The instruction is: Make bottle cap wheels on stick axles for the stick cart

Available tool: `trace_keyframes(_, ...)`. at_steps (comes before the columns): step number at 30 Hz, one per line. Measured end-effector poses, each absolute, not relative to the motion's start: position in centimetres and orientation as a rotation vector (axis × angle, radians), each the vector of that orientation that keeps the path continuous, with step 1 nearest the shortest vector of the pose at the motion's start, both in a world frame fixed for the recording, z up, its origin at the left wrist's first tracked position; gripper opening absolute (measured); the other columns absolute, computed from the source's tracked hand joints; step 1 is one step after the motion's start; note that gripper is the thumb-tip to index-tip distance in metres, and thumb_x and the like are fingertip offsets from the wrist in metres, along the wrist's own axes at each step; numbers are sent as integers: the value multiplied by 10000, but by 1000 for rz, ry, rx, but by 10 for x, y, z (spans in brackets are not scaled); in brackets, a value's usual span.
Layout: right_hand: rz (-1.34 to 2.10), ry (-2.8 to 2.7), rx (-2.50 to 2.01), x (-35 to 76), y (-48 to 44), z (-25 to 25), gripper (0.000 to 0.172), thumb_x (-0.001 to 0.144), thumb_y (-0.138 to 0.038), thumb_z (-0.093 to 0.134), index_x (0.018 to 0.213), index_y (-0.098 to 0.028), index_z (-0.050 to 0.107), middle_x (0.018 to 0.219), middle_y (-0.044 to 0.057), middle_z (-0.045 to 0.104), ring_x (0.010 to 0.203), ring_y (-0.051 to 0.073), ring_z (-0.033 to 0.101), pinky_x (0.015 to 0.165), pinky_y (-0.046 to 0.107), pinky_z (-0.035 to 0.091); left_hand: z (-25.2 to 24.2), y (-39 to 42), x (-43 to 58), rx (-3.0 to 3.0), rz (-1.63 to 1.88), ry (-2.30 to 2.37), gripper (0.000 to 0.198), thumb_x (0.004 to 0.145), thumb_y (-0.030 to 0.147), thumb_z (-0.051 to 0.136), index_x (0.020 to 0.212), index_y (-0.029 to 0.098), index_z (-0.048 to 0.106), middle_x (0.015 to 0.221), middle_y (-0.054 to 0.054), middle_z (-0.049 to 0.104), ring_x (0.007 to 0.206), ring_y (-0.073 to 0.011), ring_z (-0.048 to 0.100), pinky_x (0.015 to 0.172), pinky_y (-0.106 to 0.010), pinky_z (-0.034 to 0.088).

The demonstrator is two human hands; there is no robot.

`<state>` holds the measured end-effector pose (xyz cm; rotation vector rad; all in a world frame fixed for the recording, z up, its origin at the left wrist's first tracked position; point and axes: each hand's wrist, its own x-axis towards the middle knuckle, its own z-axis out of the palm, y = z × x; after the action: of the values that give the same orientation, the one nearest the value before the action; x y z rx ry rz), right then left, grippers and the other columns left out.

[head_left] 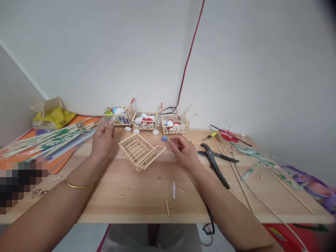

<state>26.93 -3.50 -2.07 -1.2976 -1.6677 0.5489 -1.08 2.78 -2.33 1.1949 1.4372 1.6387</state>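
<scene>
My right hand [182, 147] pinches a short wooden stick that has a blue cap [164, 139] at its end. To the left, my left hand [103, 138] is raised over the table with its fingers closed; whether anything is in them is hidden. Between the hands, a small cart-shaped basket of thin sticks [136, 150] rests on the tabletop, its handle pointing right, and neither hand touches it. Behind it stand three similar stick carts: a left one [119, 115], a middle one [145, 120] and a right one [174, 124], all holding coloured bottle caps.
Black pliers [214, 162] lie right of my right hand, near a yellow-handled tool [210, 135] and a red reel [228, 136]. Bundled sticks [57, 134] and a yellow bag [54, 117] lie at the left. Stick scraps [167, 206] are near the front edge.
</scene>
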Motion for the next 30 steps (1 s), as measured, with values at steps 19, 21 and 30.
trace_keyframes(19, 1331, -1759, -1031, 253, -43, -46, 404, 800, -255, 631, 1191, -252, 528, 1153, 47, 614, 978, 162, 647, 844, 303, 505, -35, 37, -9, 834, 1203, 940, 355, 762, 502, 639, 733, 149, 648, 733, -55, 671, 705, -185, 627, 692, -314, 498)
trace_keyframes(21, 1442, -1725, -995, 251, -43, -45, 392, 787, -265, 648, 1161, -250, 531, 1129, 40, 614, 977, 166, 647, 842, 306, 504, -33, 37, -8, 758, 1212, 934, 334, 790, 472, 622, 724, 146, 650, 716, -53, 669, 692, -175, 628, 689, -309, 508)
trace_keyframes(30, 1527, -1714, -1000, 248, -44, -38, 331, 745, -277, 688, 1041, -212, 557, 991, 30, 623, 963, 165, 632, 875, 329, 483, -35, 36, -4, 733, 1217, 844, 226, 823, 356, 615, 805, 136, 664, 816, -67, 696, 799, -180, 648, 744, -307, 524)
